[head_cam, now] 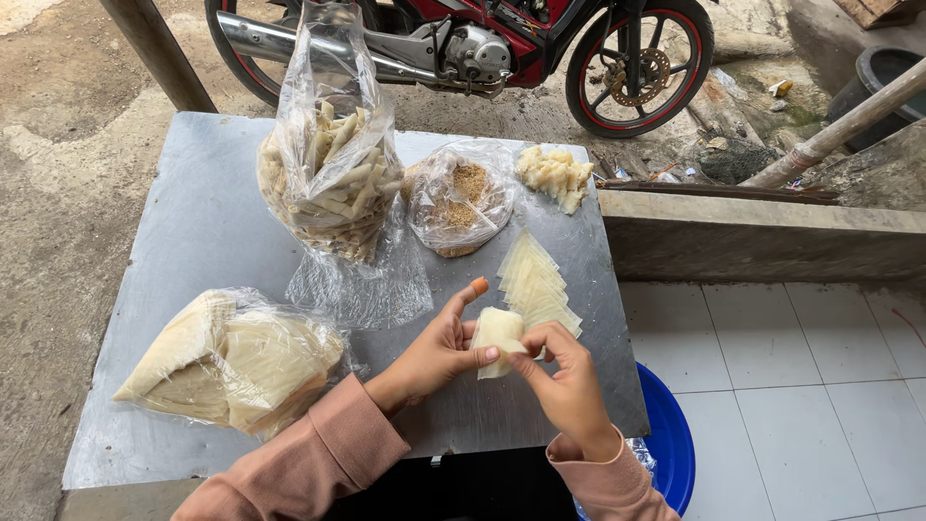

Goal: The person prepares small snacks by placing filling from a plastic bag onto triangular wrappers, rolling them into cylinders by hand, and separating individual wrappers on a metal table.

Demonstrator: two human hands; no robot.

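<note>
My left hand point(436, 349) and my right hand point(567, 378) both pinch a pale, folded pastry wrapper point(498, 336) just above the grey metal table point(193, 232). Right behind it lies a fanned stack of thin square wrappers point(536, 282). A clear bag of rolled pastry sticks point(333, 174) stands upright at the back. Beside it sit a small bag of brown crumbly filling point(461, 201) and a loose pile of pale lumps point(555, 174). A plastic-wrapped stack of triangular wrappers point(231, 359) lies at the front left.
A red motorcycle point(482, 43) is parked behind the table on dirt ground. A blue plastic basin point(672, 444) sits on the white tiled floor at the table's right front corner. A concrete ledge point(762, 232) and wooden poles point(839, 130) stand to the right.
</note>
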